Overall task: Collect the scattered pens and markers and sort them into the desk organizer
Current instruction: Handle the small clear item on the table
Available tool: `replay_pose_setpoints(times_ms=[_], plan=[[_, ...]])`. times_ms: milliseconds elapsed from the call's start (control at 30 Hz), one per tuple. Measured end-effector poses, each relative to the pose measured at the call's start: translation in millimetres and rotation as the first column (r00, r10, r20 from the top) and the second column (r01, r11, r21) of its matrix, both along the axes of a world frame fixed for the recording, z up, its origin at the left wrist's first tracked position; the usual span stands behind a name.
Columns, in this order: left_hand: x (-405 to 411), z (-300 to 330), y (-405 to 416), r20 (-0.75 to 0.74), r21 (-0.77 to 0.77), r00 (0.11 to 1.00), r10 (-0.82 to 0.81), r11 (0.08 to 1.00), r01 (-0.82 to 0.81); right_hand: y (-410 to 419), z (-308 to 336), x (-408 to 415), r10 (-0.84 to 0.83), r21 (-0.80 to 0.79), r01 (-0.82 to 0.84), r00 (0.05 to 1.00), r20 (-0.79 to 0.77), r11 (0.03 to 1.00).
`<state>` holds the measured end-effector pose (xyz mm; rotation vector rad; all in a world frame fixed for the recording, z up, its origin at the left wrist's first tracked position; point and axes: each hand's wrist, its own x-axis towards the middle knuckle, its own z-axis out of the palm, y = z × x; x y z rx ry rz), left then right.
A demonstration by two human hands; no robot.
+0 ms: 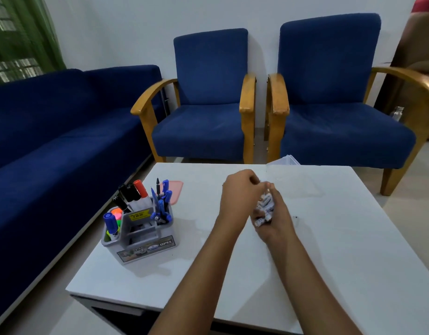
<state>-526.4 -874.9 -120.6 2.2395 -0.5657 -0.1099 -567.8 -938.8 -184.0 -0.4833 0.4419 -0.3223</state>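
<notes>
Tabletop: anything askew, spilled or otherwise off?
Nothing spilled. The desk organizer stands upright on the white table, turned at an angle to its edges, markers and pens standing in it. A small dark speck lies right of the hands. The right hand cups a bunch of small white pieces.

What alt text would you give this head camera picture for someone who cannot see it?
A person's right hand cups a bundle of small white items over a white table, the left hand closed beside it. At left, a grey desk organizer holds markers, highlighters and pens; blue armchairs stand behind.
</notes>
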Motion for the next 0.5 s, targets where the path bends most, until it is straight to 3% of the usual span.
replay_pose_setpoints(times_ms=[67, 133, 233, 333, 433, 500], plan=[[-2.2, 3.7, -4.2, 0.071, 0.204, 0.997, -0.015, 0.979, 0.0, 12.8, -2.0, 1.0, 0.038, 0.061, -0.042, 0.997, 0.065, 0.997], [-2.4, 1.0, -5.9, 0.083, 0.255, 0.997, -0.003, 0.967, -0.018, 20.0, -0.3, -1.3, 0.031, 0.126, -0.044, 0.994, 0.106, 0.991], [-3.1, -1.5, -5.3, 0.073, 0.218, 0.997, 0.006, 0.976, -0.022, 15.7, -2.1, -2.0, 0.005, 0.114, -0.015, 0.996, 0.091, 0.993], [1.1, 3.9, -5.9, 0.069, 0.041, 0.997, 0.041, 0.998, -0.044, 0.1, -3.4, -1.7, 0.017, 0.046, -0.019, 0.999, 0.039, 0.999], [15.4, 9.4, -20.5, 0.274, -0.024, 0.959, 0.067, 0.998, -0.063, -17.4, 5.3, -6.2, -0.042, 0.035, 0.041, 0.999, 0.019, 0.999], [31.2, 8.6, -44.0, 0.377, 0.037, 0.925, -0.035, 0.999, 0.022, -30.4, 11.4, -11.8, -0.104, 0.052, 0.103, 0.994, 0.029, 0.993]])
